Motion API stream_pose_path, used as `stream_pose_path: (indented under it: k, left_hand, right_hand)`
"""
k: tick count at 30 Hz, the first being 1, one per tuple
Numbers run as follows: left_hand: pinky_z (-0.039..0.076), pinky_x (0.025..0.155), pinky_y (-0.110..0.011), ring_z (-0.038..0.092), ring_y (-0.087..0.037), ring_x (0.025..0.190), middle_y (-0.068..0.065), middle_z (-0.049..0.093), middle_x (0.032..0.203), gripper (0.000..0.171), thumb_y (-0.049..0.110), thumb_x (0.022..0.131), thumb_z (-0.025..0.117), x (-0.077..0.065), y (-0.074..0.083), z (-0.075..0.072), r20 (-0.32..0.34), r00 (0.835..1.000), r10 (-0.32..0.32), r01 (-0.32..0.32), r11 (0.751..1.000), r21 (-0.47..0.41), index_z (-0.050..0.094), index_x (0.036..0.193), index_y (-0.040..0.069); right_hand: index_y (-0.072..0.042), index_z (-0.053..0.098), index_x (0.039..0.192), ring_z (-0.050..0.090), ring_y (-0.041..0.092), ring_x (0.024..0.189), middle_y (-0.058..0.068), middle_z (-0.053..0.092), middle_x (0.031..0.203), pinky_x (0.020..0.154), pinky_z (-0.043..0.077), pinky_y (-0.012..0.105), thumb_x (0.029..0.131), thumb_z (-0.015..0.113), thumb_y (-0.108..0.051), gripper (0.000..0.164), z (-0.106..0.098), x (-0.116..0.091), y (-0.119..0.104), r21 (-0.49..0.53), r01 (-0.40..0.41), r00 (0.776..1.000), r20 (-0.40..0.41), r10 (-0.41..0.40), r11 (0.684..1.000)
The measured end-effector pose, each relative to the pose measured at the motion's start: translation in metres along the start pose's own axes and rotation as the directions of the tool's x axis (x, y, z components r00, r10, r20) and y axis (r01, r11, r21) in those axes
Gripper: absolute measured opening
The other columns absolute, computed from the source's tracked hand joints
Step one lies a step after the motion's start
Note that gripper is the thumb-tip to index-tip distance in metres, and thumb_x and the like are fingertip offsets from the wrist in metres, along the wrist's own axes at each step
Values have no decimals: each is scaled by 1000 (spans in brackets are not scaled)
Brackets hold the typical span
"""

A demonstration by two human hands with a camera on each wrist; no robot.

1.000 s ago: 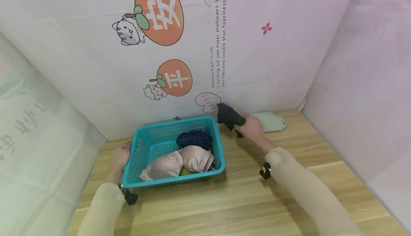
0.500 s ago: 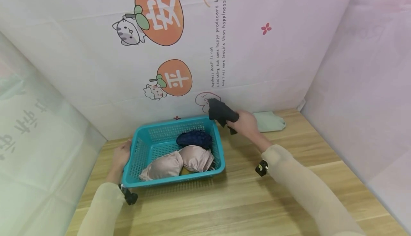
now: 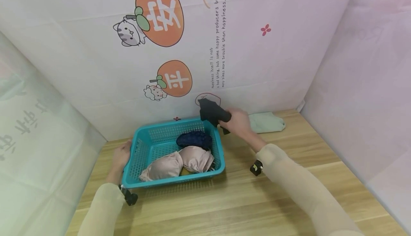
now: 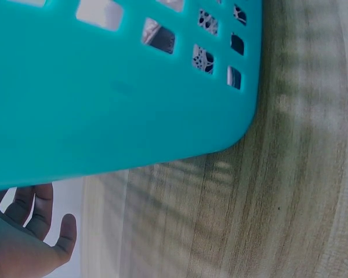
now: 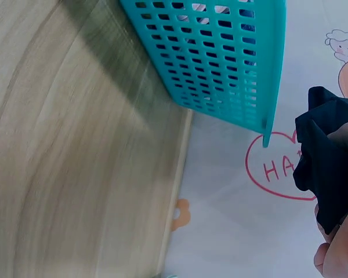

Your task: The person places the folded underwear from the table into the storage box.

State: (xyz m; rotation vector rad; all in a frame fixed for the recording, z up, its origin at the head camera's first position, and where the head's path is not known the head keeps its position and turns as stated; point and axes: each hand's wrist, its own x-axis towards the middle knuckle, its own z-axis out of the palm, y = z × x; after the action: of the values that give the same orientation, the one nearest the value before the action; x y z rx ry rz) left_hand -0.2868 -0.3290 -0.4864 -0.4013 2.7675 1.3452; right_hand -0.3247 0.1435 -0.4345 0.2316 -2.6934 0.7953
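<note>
A teal plastic basket (image 3: 173,184) stands on the wooden table. Inside lie a pale pink satin bra (image 3: 165,164), a dark navy lace bundle (image 3: 194,139) and something mustard-coloured, mostly covered. My left hand (image 3: 122,154) rests by the basket's left side; in the left wrist view its fingers (image 4: 42,211) look loosely bent near the rim, with the thumb apart. My right hand (image 3: 237,121) pinches a bunched black cloth (image 3: 213,113), whose kind is unclear. That cloth hangs over the basket's back right corner. In the right wrist view, the black cloth (image 5: 327,156) appears beyond the rim.
A folded pale green cloth (image 3: 267,122) lies at the back of the table, right of the right hand. White printed sheeting (image 3: 250,68) rises behind the table and on both sides. The wooden tabletop (image 3: 224,207) extends in front of the basket.
My right hand has moved left with the black cloth, from beside the basket to over its back right corner. The left hand and the basket stay where they were.
</note>
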Motion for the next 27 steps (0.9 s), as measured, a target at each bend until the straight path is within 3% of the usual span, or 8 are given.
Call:
stream_pose_path:
  k: [8, 13, 19, 24, 27]
  left_hand:
    - [35, 112, -65, 38, -49, 142, -26, 41, 154, 74, 59, 105, 19, 0, 0, 1, 0, 1000, 7, -7, 1000, 14, 38, 153, 6]
    - [34, 113, -65, 37, -49, 143, -26, 40, 155, 81, 65, 102, 16, 0, -1, 2, 1, 1000, 6, -6, 1000, 17, 39, 153, 6]
    - [33, 114, -65, 35, -49, 143, -26, 38, 156, 84, 67, 101, 15, -1, 0, 1, 7, 1000, 1, -1, 1000, 20, 39, 152, 5]
    - [33, 113, -65, 36, -49, 143, -26, 39, 155, 84, 67, 101, 15, -2, 0, 1, 4, 1000, -3, 3, 1000, 19, 39, 152, 5]
    - [35, 112, -65, 37, -49, 142, -27, 41, 154, 83, 65, 102, 16, -2, 0, 0, -2, 1000, -1, 1, 1000, 15, 41, 150, 4]
  right_hand:
    - [-9, 73, 102, 70, 28, 90, 9, 76, 95, 78, 55, 43, 82, 77, -37, 34, 3, 1, -14, 2, 45, 999, -6, -45, 999]
    - [-15, 72, 98, 68, 23, 83, 3, 74, 90, 72, 55, 40, 84, 75, -41, 30, 3, 2, -23, -45, 56, 998, 32, -55, 997]
    - [-17, 71, 107, 68, 23, 91, 3, 73, 101, 79, 56, 43, 84, 74, -46, 37, 6, 5, -35, -69, 26, 996, 85, -20, 997]
    - [-13, 73, 110, 69, 26, 97, 7, 75, 104, 92, 52, 46, 82, 77, -40, 39, 13, 8, -45, -44, 88, 995, 56, -86, 995]
    - [-14, 73, 111, 69, 25, 97, 6, 76, 104, 91, 53, 44, 82, 78, -40, 39, 16, 9, -52, -47, 119, 992, 53, -116, 992]
